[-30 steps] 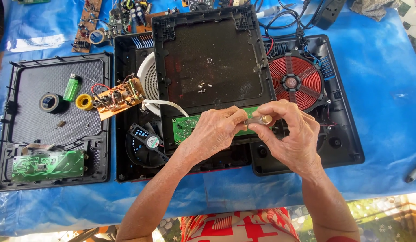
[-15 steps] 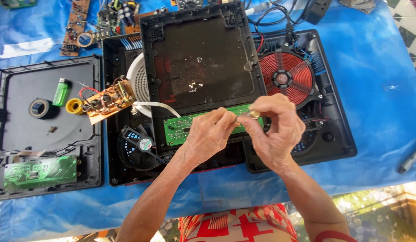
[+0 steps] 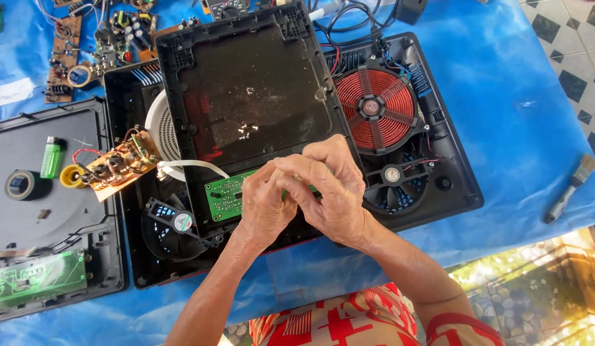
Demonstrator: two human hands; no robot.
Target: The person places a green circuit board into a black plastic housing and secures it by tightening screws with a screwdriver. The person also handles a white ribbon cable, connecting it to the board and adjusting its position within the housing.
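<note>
Gripping a narrow green circuit board (image 3: 228,195), 2 hands: left (image 3: 267,204), right (image 3: 331,192).

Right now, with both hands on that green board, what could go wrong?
The left hand and right hand pinch the green circuit board together; twisting might crack it. The white ribbon cable leading toward it could tug loose. A small part dropped here might vanish into the fan below.

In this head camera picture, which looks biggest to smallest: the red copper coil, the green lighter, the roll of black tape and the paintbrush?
1. Red copper coil, clearly the largest.
2. Paintbrush, long but thin.
3 and 4. Green lighter and roll of black tape look about alike, so I won't rank them.
</note>
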